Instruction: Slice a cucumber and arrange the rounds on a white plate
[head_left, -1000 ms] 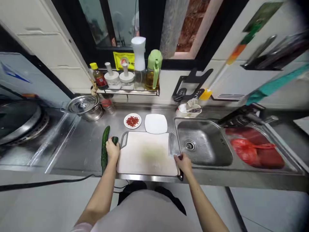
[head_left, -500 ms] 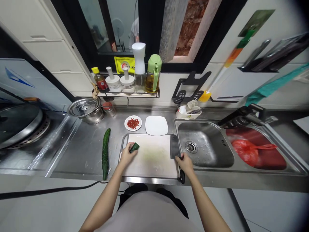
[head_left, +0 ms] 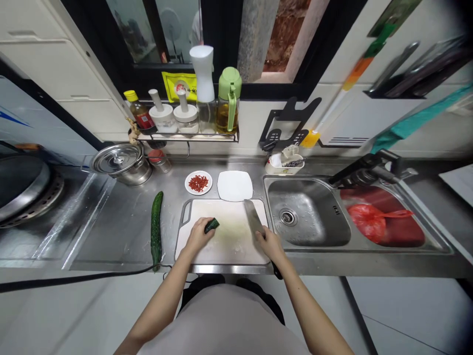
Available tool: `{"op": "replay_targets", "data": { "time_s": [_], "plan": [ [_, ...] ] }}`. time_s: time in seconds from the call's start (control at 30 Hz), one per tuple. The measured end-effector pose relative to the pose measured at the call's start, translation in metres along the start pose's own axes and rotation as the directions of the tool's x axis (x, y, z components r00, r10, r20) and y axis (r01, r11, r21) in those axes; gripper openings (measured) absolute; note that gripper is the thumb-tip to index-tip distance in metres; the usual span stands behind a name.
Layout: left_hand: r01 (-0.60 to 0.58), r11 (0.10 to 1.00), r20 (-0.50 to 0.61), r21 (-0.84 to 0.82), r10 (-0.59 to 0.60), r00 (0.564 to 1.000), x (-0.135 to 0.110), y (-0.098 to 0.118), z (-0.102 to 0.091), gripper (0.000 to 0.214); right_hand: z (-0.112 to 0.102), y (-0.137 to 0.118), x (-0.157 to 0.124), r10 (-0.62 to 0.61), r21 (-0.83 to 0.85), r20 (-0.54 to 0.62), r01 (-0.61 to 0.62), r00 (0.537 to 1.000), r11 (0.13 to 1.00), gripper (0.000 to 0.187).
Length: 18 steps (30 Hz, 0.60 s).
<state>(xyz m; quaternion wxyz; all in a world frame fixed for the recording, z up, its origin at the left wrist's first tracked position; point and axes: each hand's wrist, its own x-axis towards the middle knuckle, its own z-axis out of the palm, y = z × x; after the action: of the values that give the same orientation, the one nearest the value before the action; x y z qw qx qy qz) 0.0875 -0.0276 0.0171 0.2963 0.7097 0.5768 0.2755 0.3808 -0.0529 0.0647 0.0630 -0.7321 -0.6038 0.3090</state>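
My right hand (head_left: 271, 245) is wrapped round the one knife (head_left: 253, 216) at the right side of the cutting board (head_left: 229, 252), with the end of its black handle (head_left: 277, 271) poking out past the board's near right corner; whether the edge touches the board I cannot tell. My left hand (head_left: 198, 235), narrow, thumb set against fingers, holds the one short cucumber piece (head_left: 212, 225) just left of the board's middle. I judge the step in hand to be lining up piece and blade for a cut; the next move seems to call for a steady grip on the piece, fingertips tucked back, and the blade brought left to it. The one long cucumber (head_left: 156, 229) lies on the bench (head_left: 121, 222), left of the board and apart from it. Right of the board is one sink (head_left: 318, 197) with two basins, one red bag (head_left: 367, 223) in the right one. Just beyond the board I count two plates: one round plate (head_left: 187, 184) bearing red pieces (head_left: 198, 183) too small to count, and one squarish plate (head_left: 235, 186). Beyond the board, to its left, stands one lidded pot (head_left: 121, 160). Farthest, on the shelf (head_left: 192, 138) beyond the board, are two white-lidded jars (head_left: 185, 116), one yellow-capped bottle (head_left: 139, 111), one spray bottle (head_left: 203, 84) and one oil jug (head_left: 227, 106)
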Motion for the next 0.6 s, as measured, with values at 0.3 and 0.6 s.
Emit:
{"op": "replay_targets", "data": {
  "time_s": [0.3, 0.6],
  "plan": [
    [-0.07, 0.993, 0.0, 0.098, 0.071, 0.998, -0.006, 0.002, -0.002, 0.043, 0.003, -0.05, -0.012, -0.057, -0.228, 0.197, 0.102, 0.979, 0.968, 0.03],
    [-0.148, 0.987, -0.172, 0.06, 0.157, 0.973, -0.008, -0.002, 0.013, 0.028, 0.011, -0.069, -0.01, -0.055, -0.337, 0.238, 0.136, 0.97, 0.932, 0.03]
  ]
}}
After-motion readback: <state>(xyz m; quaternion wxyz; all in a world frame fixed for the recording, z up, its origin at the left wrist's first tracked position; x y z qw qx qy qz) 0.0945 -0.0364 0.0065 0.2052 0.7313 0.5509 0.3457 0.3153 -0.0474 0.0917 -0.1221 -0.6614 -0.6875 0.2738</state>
